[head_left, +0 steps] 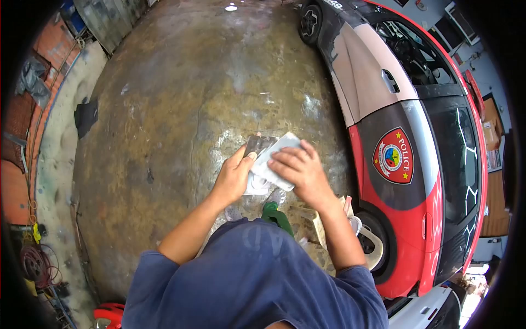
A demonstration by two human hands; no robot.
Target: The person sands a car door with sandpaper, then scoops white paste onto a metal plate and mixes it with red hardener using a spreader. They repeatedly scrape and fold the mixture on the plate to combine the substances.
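In front of my chest, my left hand [237, 174] grips a dark flat piece [260, 143], its thumb on the near edge. My right hand [296, 167] lies with its fingers over a whitish-grey folded sheet or cloth [280, 149], which overlaps the dark piece. The two hands are close together but apart. Below them, a pale object [256, 185] shows partly; I cannot make out what it is.
A red, black and primer-coloured car [383, 208] with a police badge [393, 156] stands along the right. Beside its wheel are a pale stool-like object [373, 249] and small items. A hose reel [34, 263] is at lower left, a dark mat [86, 118] at left.
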